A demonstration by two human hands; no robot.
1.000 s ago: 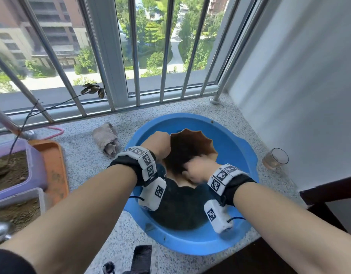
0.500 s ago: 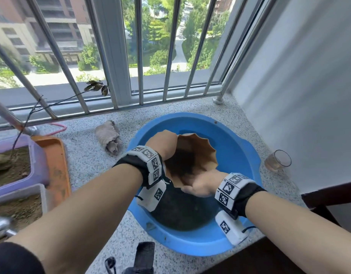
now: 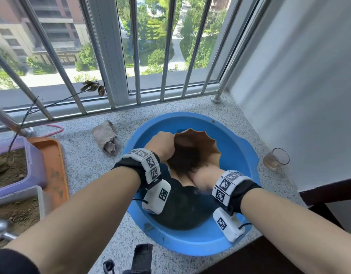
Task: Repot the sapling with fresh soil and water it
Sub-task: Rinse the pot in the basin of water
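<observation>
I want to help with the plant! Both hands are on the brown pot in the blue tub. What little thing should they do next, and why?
Probably tip the brown pot a bit further, so the dark soil slides into the blue tub. The left hand holds its rim, the right hand is at its lower edge, and the pot already leans toward the soil pile below.
</observation>
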